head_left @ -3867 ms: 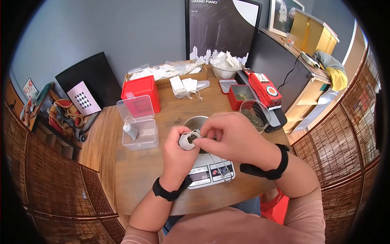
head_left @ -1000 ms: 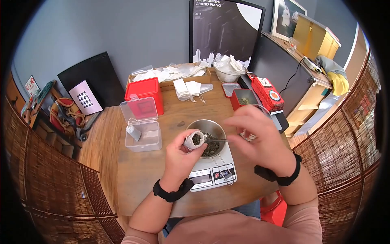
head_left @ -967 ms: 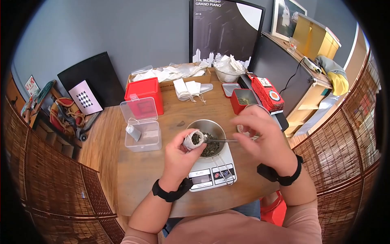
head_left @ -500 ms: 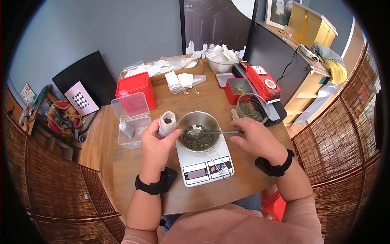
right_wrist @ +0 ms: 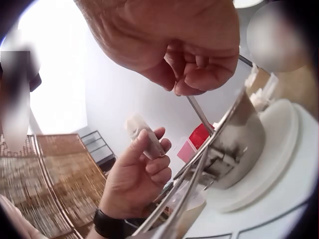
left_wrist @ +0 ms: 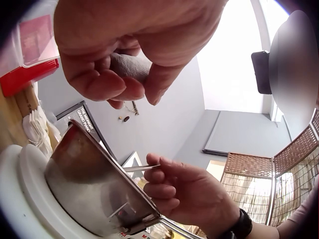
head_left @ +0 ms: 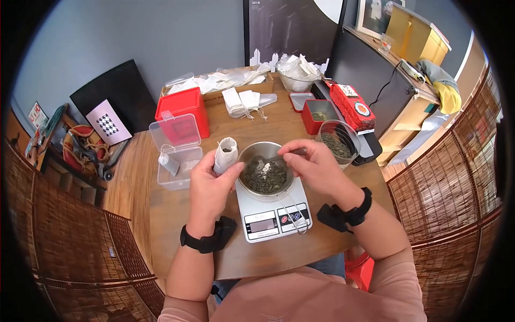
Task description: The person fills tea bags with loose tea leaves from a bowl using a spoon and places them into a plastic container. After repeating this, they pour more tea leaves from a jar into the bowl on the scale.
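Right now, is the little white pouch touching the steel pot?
Apart. The left wrist view shows the pouch in the left hand, with grey wall visible between it and the pot.

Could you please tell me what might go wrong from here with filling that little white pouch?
The pouch, held upright in the left hand, has a narrow open mouth beside the pan, so leaves carried over on the spoon could spill. The right hand grips the spoon above the pan's long handle, which reaches over the scale's buttons; a bump might shift the pan. Squeezing the pouch too hard could push its contents out.
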`<state>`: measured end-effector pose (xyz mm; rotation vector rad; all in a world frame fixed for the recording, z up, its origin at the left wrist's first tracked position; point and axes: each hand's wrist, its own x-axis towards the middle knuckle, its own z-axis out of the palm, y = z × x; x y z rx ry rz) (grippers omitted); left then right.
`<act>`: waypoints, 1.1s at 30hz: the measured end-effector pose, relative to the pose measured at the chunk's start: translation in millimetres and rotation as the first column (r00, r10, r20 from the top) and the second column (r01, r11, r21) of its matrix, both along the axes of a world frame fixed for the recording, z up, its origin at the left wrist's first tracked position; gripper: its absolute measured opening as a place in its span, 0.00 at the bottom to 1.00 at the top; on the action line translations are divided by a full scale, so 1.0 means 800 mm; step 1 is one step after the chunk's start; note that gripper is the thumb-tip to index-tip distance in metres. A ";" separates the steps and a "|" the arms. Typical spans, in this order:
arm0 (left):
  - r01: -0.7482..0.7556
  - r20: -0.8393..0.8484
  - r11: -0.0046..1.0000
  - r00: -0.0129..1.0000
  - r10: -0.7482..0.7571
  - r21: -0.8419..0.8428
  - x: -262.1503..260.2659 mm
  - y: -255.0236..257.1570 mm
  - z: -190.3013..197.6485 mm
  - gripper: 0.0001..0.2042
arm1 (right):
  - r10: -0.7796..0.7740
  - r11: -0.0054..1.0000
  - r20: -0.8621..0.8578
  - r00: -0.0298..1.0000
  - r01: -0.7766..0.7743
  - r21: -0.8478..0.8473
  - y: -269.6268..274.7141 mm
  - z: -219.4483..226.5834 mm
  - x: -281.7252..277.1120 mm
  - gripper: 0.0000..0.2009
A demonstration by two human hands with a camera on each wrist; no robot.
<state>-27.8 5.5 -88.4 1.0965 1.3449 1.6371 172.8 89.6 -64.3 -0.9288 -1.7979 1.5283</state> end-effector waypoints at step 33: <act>0.036 0.015 0.999 0.999 -0.036 -0.019 0.007 0.008 -0.016 0.15 | -0.031 0.934 0.196 0.980 -0.041 0.355 -0.002 0.014 0.030 0.08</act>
